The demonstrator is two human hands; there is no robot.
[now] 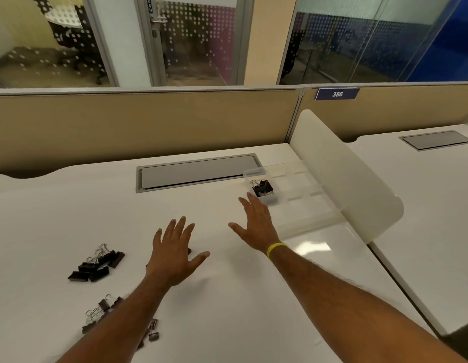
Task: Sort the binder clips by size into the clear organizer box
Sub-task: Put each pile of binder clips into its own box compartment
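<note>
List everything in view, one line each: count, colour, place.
desk: one, white, foreground
larger binder clips: a pile of several, black with silver handles, left of the left hand
smaller binder clips: several, black, near edge, partly behind the left forearm
sorted clips: a few, black, in the organizer's left-end compartment
organizer box: one, clear, right side beside the divider
cable hatch: one, grey, back of desk
divider: one, frosted white, right desk edge
number plate: one, blue, reads 386, on the partition
wristband: one, yellow, right wrist
left hand: open, fingers spread, desk centre
right hand: open, just short of the organizer
</note>
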